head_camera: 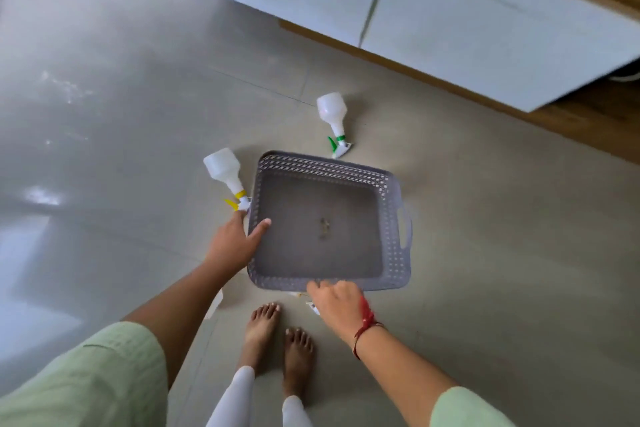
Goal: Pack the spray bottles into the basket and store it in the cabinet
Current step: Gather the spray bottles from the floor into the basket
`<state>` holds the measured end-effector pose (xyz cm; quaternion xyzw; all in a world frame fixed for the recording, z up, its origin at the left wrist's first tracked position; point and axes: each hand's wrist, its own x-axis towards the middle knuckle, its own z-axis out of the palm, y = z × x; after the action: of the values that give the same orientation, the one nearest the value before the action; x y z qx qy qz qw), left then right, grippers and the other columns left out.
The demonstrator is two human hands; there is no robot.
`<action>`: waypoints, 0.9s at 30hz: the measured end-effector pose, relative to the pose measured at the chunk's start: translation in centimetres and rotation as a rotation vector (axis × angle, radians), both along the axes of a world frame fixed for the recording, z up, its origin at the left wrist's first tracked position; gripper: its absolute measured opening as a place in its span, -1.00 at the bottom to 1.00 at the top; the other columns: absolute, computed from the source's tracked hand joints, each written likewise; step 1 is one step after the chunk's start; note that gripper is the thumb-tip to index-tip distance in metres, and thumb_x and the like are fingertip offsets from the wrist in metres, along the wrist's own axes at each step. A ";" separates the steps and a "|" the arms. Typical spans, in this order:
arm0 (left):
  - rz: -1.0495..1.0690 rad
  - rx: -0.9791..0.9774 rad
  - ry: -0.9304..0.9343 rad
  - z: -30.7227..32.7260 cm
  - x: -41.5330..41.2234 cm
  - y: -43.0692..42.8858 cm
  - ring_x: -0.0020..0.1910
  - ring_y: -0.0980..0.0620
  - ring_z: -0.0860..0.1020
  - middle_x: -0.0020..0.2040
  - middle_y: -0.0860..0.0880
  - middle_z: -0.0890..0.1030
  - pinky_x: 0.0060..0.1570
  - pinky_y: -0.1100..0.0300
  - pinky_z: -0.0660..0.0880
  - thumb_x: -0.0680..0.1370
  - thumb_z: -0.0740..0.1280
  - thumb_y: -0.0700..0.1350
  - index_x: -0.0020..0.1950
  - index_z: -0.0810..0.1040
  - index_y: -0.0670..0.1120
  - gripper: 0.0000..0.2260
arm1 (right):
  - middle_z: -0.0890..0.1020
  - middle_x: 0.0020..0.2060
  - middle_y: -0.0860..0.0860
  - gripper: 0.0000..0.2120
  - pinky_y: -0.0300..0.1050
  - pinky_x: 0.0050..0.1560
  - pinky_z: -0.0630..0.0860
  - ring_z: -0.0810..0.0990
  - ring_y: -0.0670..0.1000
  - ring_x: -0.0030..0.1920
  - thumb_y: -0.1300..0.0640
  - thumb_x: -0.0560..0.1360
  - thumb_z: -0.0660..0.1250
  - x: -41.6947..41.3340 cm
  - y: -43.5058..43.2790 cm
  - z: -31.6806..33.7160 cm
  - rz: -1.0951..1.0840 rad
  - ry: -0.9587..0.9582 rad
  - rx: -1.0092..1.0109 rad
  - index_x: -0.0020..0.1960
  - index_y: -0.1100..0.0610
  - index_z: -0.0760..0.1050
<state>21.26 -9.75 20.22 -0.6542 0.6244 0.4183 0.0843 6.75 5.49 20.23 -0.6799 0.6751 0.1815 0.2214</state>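
Pale-green sleeves framed the view, with the person's bare feet [263,326] on the tiled floor [485,218]. Just beyond them, the right hand [337,305] was curled over the near rim of the grey perforated basket [396,263]. The left hand [235,243] gripped its left rim, thumb inside, fingers outside. The basket held no bottles; whether it rested on the floor could not be determined. It was judged light and slightly flexible, best held by the rims or the side handle cut-out [407,229].

A yellow-trigger spray bottle [223,170] lay on its side just beyond the left hand, nozzle against the basket's left wall or nearly so. A green-trigger spray bottle [331,109] lay past the far rim, well apart from both hands. Both were judged smooth plastic, contents unknown, best gripped at the narrow neck. White cabinet doors [450,10] stood farthest, closed.
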 end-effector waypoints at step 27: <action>1.549 0.178 0.260 -9.6 32.2 6.8 0.18 -0.28 0.52 0.25 -0.29 0.52 0.11 -0.05 0.49 0.59 0.21 -0.23 0.29 0.43 -0.27 -0.72 | 0.45 0.36 0.07 -0.59 0.09 0.46 0.23 0.33 0.06 0.43 0.19 0.52 0.18 22.1 -16.0 -3.4 0.159 -0.468 -0.182 0.38 0.11 0.37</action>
<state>53.50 -2.92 10.62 -0.8395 -0.0399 0.4793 -0.2527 28.81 -10.53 16.79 -0.7714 0.5635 -0.0254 0.2945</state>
